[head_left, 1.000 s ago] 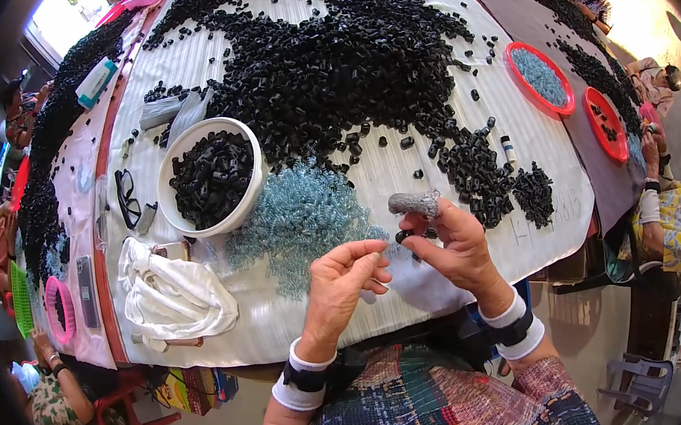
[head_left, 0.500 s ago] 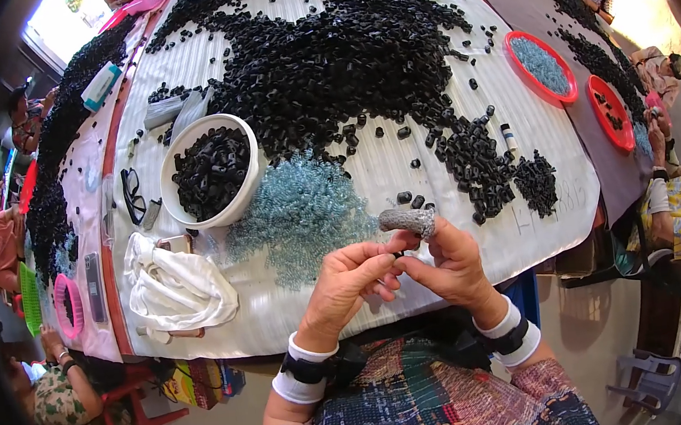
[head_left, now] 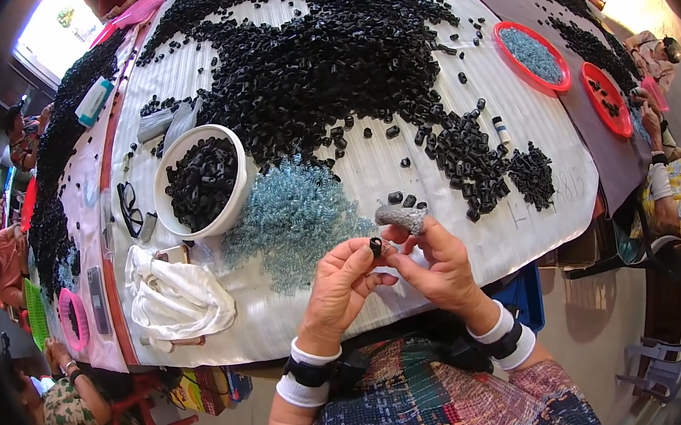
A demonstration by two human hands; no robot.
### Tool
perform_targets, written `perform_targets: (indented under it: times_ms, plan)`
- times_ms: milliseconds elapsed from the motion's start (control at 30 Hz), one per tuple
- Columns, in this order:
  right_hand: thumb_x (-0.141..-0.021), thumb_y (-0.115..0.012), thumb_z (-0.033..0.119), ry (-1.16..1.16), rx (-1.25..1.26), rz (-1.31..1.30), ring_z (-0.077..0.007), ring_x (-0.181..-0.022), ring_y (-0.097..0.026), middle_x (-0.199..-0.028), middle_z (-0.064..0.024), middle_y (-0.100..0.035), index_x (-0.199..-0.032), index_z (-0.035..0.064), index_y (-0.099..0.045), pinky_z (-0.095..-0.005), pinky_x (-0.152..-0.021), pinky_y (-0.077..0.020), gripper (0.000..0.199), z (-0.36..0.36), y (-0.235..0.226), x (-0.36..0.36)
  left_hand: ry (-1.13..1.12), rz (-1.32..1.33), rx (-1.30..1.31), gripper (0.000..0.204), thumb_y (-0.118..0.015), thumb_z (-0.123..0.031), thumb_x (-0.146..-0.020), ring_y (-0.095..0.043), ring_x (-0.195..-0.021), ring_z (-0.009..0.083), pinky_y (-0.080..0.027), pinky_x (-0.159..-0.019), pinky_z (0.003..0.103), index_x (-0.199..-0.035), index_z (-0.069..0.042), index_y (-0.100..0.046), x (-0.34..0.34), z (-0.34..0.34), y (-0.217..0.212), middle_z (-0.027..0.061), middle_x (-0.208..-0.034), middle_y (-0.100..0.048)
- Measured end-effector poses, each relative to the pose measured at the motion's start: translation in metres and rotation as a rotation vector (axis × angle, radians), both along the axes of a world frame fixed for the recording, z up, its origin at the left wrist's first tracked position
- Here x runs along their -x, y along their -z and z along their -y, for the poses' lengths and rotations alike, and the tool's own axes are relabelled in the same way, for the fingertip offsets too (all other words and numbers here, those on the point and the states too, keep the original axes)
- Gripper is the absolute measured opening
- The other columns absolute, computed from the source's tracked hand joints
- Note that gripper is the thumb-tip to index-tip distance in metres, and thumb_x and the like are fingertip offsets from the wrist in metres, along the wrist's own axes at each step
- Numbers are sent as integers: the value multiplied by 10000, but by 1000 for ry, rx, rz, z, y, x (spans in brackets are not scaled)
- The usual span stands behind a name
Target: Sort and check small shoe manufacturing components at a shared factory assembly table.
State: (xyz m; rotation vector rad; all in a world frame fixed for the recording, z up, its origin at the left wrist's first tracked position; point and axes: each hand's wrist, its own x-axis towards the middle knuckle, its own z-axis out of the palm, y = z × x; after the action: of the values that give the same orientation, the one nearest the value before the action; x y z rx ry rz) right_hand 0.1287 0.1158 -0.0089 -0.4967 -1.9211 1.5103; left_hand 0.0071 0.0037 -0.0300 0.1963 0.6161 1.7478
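Observation:
Between the thumb and index finger of my left hand point(head_left: 338, 286) is a small black plastic cap point(head_left: 376, 246), its round opening showing. My right hand point(head_left: 443, 272) meets it from the right, thumb and fingers closed together beside the cap. Whatever those fingers pinch is too small to make out. A grey wrapped sleeve point(head_left: 403, 219) covers a finger of my right hand. Just beyond my hands lies a heap of small clear-blue coil-like pieces point(head_left: 292, 225). A few loose black caps point(head_left: 409, 201) lie beyond the grey sleeve.
A white bowl point(head_left: 243, 193) of black pieces stands at left, near glasses point(head_left: 131, 204) and a white cloth point(head_left: 177, 298). A large black heap point(head_left: 317, 59) covers the far table; smaller piles point(head_left: 531, 178) lie right. Red trays point(head_left: 565, 80) and several people sit around.
My left hand has turned the black cap up so its opening shows. My right fingers have shifted slightly left and the grey-wrapped finger has tilted. The view has moved a little.

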Motion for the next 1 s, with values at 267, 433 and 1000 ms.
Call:
perform_targets:
  times_ms: [267,433,1000]
  plan:
    - [-758,-653,-16,42,25,53,-151,-775,-617,-870,-63,-633,-1013,38,-624,-253,-624,-471,262,-1,3,5,1,-34,14,174,-538,-114,-936,-641,-923,209,-555,-757,319,-1057,-3,-596,0,-2,-1,130,-1041,-644]
    - [-751,-652,-57,87,-377,2,-155,-747,-622,-842,-73,-633,-971,26,-626,-259,-641,-484,236,-4,-5,8,-24,-10,-27,154,-545,-95,-930,-641,-925,216,-556,-754,317,-1046,-5,-591,-1,0,4,142,-1051,-641]
    - [-745,-653,-66,108,-157,-50,-178,-672,-614,-773,-89,-620,-958,18,-653,-278,-596,-474,230,1,-10,7,-80,-152,92,183,-604,-15,-874,-667,-788,183,-560,-671,268,-1051,26,-582,-3,1,-8,152,-935,-667]
